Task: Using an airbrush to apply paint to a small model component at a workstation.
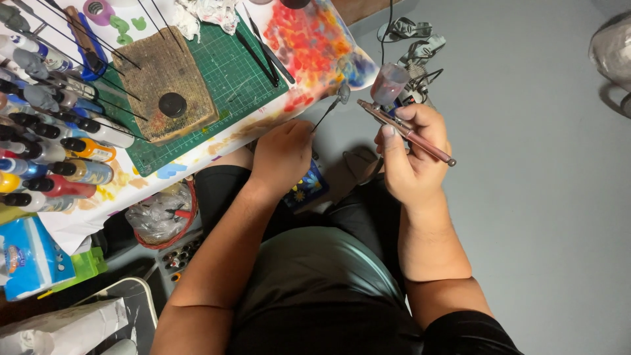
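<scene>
My right hand (pixel 411 154) grips a pink metal airbrush (pixel 405 131) with a clear paint cup (pixel 389 83) on top; its nozzle points left. My left hand (pixel 282 154) pinches a thin black stick (pixel 325 116) that carries a small grey piece (pixel 342 93) at its tip. The grey piece sits just in front of the airbrush nozzle, over the paint-stained edge of the table (pixel 309 46). Both hands hover above my lap, off the table's corner.
A green cutting mat (pixel 223 85) holds a brown block (pixel 167 79) stuck with black sticks. Rows of paint bottles (pixel 59 151) line the left. A blue tissue pack (pixel 29 256) and a bagged bin (pixel 161 213) stand below. Cables (pixel 414 39) lie on grey floor.
</scene>
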